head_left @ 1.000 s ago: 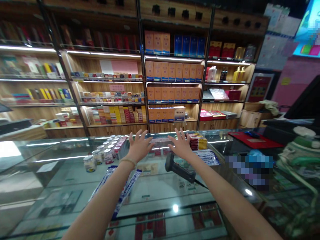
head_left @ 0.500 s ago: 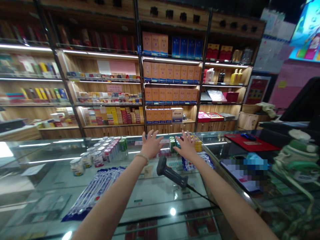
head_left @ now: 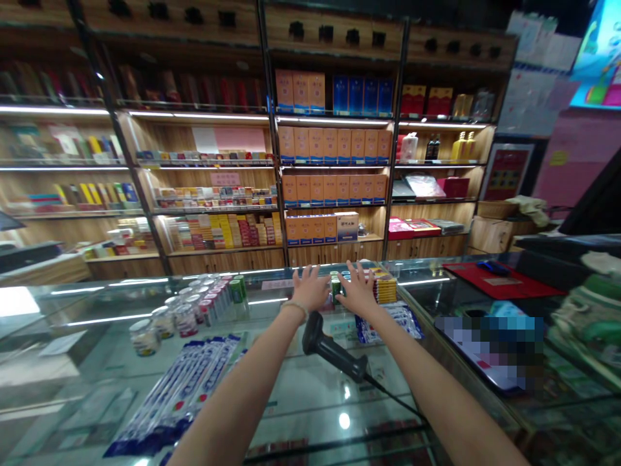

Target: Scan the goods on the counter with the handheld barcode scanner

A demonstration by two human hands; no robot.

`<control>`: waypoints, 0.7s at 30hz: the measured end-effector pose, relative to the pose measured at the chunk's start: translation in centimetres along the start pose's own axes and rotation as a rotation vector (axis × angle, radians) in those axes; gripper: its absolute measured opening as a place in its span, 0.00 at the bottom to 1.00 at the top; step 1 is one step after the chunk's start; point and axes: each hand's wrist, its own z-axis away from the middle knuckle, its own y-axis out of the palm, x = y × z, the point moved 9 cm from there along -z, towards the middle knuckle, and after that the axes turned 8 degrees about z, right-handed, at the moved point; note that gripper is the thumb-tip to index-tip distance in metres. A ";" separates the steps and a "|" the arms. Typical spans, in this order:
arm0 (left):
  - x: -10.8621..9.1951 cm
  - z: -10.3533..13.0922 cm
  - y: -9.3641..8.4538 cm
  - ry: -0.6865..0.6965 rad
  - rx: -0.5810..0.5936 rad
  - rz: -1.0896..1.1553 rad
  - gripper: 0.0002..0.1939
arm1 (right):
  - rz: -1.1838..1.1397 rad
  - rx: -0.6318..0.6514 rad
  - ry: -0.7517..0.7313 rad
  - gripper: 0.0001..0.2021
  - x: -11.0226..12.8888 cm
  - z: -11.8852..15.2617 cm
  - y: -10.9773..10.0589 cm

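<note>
Over the glass counter (head_left: 291, 375), my left hand (head_left: 311, 289) is open with its fingers spread and holds nothing. My right hand (head_left: 358, 289), also open, is just right of it, near green cans (head_left: 335, 288) and a stack of yellow packs (head_left: 385, 290). A black barcode scanner (head_left: 334, 353) lies below and between my hands, its cable running to the lower right. Blue-and-white packets (head_left: 398, 321) lie beside my right wrist. Long blue-and-white packets (head_left: 179, 388) are fanned out left of my left forearm.
Jars (head_left: 144, 338) and small cans (head_left: 208, 307) stand in rows at the left. A phone-like object (head_left: 473, 356), partly pixelated, lies on the right beside a green bottle (head_left: 594, 317). Behind it is a red mat (head_left: 502, 285). Stocked shelves (head_left: 334, 168) line the back wall.
The view has shifted slightly. My left hand has moved a little to the right, nearer my right hand. Both hands remain spread and hold nothing.
</note>
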 end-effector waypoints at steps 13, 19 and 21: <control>-0.1 -0.7 1.5 0.023 -0.007 0.011 0.20 | -0.031 -0.118 -0.014 0.22 0.3 0.1 0.0; -0.3 -0.7 0.9 0.026 -0.049 0.038 0.16 | -0.089 -0.169 0.046 0.15 -0.5 0.0 0.4; -0.5 -0.7 0.6 0.028 -0.072 0.051 0.14 | -0.107 -0.190 0.057 0.13 -0.8 0.0 0.4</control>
